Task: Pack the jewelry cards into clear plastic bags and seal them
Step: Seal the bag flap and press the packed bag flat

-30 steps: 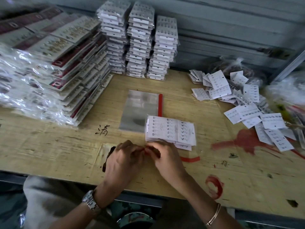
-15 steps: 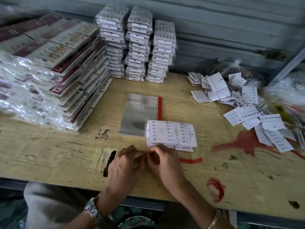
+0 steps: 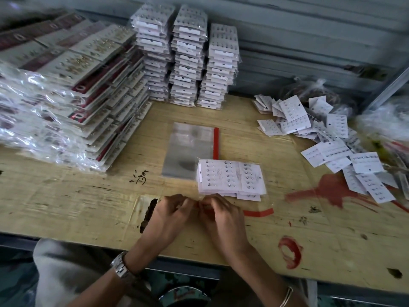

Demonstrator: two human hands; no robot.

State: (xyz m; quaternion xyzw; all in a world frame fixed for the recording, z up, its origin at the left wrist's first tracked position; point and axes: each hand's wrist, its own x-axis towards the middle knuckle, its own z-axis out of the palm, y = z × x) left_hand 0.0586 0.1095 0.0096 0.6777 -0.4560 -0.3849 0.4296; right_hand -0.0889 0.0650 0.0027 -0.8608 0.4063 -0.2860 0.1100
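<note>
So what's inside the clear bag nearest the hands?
The clear bag holds a stack of white jewelry cards; lower cards are covered, so their count is unclear.

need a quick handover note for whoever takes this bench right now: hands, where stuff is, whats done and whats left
Left grip and right grip, both bare hands, pinch the near open end of a clear bag.
A bundle of cards appears to sit inside that bag. Its red strip shows beside the right grip, so the seal looks unfinished.
Empty bags lie just behind the bundle.
Done: packed stacks stand at the back.
Left: seal this bag, then bag the loose cards on the right.
</note>
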